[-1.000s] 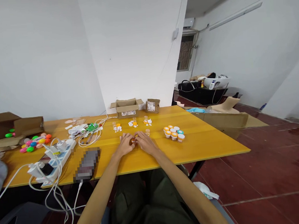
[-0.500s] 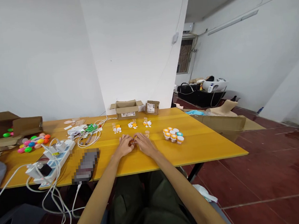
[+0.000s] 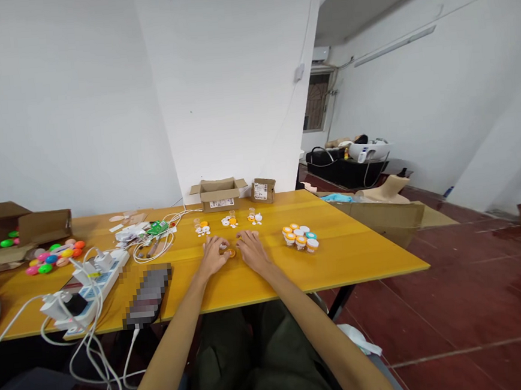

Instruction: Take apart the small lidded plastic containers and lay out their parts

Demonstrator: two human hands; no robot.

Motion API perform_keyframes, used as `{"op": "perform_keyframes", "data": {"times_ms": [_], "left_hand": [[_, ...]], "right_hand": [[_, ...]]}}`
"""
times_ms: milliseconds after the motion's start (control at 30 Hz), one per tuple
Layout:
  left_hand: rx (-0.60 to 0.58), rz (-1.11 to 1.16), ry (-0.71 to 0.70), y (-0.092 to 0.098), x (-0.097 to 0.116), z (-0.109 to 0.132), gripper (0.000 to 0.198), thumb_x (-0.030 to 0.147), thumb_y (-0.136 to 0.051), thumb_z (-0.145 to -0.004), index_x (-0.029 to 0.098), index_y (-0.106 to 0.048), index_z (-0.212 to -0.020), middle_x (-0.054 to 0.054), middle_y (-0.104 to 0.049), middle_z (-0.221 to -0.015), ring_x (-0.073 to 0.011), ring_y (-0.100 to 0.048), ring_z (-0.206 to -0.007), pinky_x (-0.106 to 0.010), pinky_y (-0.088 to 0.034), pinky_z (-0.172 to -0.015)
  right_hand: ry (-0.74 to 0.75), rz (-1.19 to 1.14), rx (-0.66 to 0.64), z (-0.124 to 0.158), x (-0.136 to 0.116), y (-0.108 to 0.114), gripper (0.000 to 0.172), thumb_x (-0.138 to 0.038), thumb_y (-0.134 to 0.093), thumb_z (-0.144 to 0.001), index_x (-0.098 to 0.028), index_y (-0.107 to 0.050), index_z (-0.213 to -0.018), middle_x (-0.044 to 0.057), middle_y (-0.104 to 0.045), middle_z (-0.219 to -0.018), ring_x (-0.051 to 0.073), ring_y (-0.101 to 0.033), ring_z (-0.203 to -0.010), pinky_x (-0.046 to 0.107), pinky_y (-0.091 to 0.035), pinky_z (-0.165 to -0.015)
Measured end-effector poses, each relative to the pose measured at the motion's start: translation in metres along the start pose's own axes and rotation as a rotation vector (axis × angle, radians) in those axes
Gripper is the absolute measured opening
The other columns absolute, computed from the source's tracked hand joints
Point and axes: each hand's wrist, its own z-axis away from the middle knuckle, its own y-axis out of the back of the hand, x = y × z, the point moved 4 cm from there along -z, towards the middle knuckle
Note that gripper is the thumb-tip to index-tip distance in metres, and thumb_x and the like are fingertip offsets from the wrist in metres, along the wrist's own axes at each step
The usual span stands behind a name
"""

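Observation:
My left hand (image 3: 215,257) rests over the table with fingers curled around a small clear jar (image 3: 232,253) that looks orange at its edge. Fingers hide most of it, and a bit of white shows under them. Just to the right, my right hand (image 3: 252,251) is palm down, its bent fingers apart and no held object showing. Beyond the hands lie three small groups of white pieces and orange lids with clear cups: a left group (image 3: 203,228), a middle group (image 3: 230,221) and a right group (image 3: 255,218). Several lidded jars (image 3: 300,237) stand close together to the right.
An open cardboard box (image 3: 221,201) and a smaller box (image 3: 262,191) stand against the wall. To the left are a phone (image 3: 150,295), a power strip (image 3: 97,289) with trailing white cables, and colourful plastic balls (image 3: 53,258). The table's right edge borders a large carton (image 3: 379,217).
My hands have moved apart, the right one slightly away from the jar. A clear cup that stood beyond my right hand is now hidden behind it. The view has shifted slightly.

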Motion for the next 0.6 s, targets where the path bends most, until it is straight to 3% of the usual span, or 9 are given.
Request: {"op": "perform_keyframes", "data": {"times_ms": [267, 600], "left_hand": [[-0.014, -0.035, 0.026, 0.001, 0.005, 0.001, 0.007, 0.023, -0.062, -0.083, 0.024, -0.068, -0.079, -0.004, -0.062, -0.097, -0.0274, -0.05, -0.107, -0.042, -0.038, -0.094], [-0.027, -0.053, 0.008, -0.005, -0.002, 0.0, 0.01, 0.02, -0.06, -0.081, 0.025, -0.068, -0.085, -0.005, -0.062, -0.098, -0.0276, -0.049, -0.105, -0.044, -0.039, -0.094]], "right_hand": [[0.003, -0.016, -0.017, 0.002, -0.003, 0.003, 0.026, -0.004, -0.053, -0.089, -0.023, -0.071, -0.088, 0.011, -0.064, -0.107, 0.026, -0.054, -0.102, 0.043, -0.044, -0.089], [0.068, -0.087, -0.033, 0.007, -0.014, 0.006, 0.015, -0.023, -0.055, -0.096, -0.023, -0.069, -0.1, 0.009, -0.064, -0.108, 0.024, -0.054, -0.102, 0.04, -0.045, -0.088]]}}
